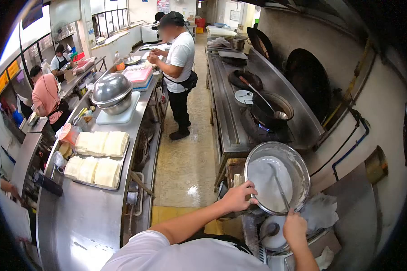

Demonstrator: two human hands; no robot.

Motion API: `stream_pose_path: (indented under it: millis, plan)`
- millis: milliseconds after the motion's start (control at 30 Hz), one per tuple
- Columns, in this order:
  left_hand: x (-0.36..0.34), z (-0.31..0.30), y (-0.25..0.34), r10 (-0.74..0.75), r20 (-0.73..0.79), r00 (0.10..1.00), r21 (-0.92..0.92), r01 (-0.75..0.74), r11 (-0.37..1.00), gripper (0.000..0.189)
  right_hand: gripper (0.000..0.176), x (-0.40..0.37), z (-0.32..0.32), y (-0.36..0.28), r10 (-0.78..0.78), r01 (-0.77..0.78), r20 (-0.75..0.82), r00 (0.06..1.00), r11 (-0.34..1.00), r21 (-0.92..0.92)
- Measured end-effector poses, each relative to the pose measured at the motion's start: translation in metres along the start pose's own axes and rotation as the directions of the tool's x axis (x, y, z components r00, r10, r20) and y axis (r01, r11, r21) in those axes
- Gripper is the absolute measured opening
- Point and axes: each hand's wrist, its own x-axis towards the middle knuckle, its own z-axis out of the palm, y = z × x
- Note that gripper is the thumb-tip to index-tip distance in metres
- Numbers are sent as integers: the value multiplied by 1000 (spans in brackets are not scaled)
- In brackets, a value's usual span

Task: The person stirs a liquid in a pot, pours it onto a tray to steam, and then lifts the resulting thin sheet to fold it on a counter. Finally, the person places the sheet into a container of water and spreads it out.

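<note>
A big metal mixing bowl (pixel 304 180) with thick white liquid (pixel 267 174) in it is at the lower right, its near side tilted toward me. My left hand (pixel 240 196) is closed on the bowl's left rim. My right hand (pixel 295 229), at the near rim, is wrapped round the handle of a long metal stirring utensil (pixel 280 187). The utensil's head dips into the white liquid, so its exact kind is hidden. Below the bowl lies a round, pale lid-like thing (pixel 276 235), and crumpled clear plastic (pixel 320 210) sits right of it.
Beyond the bowl, a dark wok (pixel 273 119) with a ladle (pixel 256 94) sits over a blue flame. Left, a steel counter (pixel 83 226) bears a tray of pale stacked sheets (pixel 95 169) and a domed metal bowl (pixel 113 92). A person (pixel 178 58) stands in the aisle; others work left.
</note>
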Motion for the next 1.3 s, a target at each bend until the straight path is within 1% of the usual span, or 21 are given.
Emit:
stream_pose_path:
  millis: [100,167,233,267,333,367,400,500,533,600,700,733,800,833,900,967,1033,1067,1167,1267,1300]
  plan:
    - [1,2,-2,3,4,1000,9,-3,1000,33,32,1,-10,25,-40,40,66,997,999,1]
    - [1,2,-2,17,-12,1000,-11,-17,1000,33,30,3,-19,39,-39,37,152,988,999,19]
    - [-1,1,-1,19,-19,1000,-16,-19,1000,34,28,1,-52,47,-59,57,226,972,998,13]
    - [-1,1,-1,15,-19,1000,-14,-15,1000,34,28,1,-78,44,-45,33,296,954,998,45]
    - [-1,2,-1,4,-16,1000,-4,-4,1000,35,28,2,-121,37,-38,41,384,923,999,1]
    - [-1,2,0,-2,-14,1000,3,2,1000,35,28,3,-130,35,-33,46,426,904,999,-20]
    - [-1,3,-1,-7,-12,1000,11,8,1000,35,28,7,-124,42,-94,102,405,909,995,2]
    - [0,5,-3,19,-36,999,2,-19,1000,35,29,7,-121,36,-205,195,383,901,979,65]
    - [0,4,-1,10,-33,999,-5,-10,1000,35,29,7,-110,32,-212,197,345,915,977,79]
    - [0,2,2,-8,-29,1000,-19,7,1000,35,30,7,-65,19,-226,204,265,937,973,106]
    - [0,7,-4,42,-63,997,-4,-43,999,35,35,0,-33,-10,-116,112,117,986,993,38]
    - [0,7,-5,24,-49,999,-3,-24,1000,35,37,1,-27,-11,-105,102,81,991,994,34]
    - [1,7,-6,-11,-17,1000,-1,10,1000,35,34,5,-16,-4,-59,55,87,994,997,51]
    - [1,8,-5,-4,-18,1000,1,4,1000,34,33,6,-13,3,-32,27,90,995,998,58]
    - [2,8,-5,10,-30,1000,6,-10,1000,33,32,7,-19,20,-43,39,164,985,999,26]
    - [2,4,0,-15,-14,1000,-8,14,1000,33,30,7,-40,27,-56,56,240,969,998,8]
    - [1,3,0,-19,-12,1000,-14,19,1000,33,28,5,-76,32,-66,69,319,946,998,4]
    - [1,5,-2,-10,-18,1000,-13,10,1000,33,25,5,-86,35,-22,10,332,943,999,38]
    - [0,5,-2,-7,-22,1000,-11,7,1000,34,28,5,-120,37,-105,95,396,912,994,44]
    - [1,4,-2,-12,-25,1000,-7,11,1000,33,29,4,-113,34,-254,233,329,910,967,101]
    - [1,4,-2,-12,-23,1000,-5,12,1000,33,30,3,-104,27,-236,210,301,924,971,116]
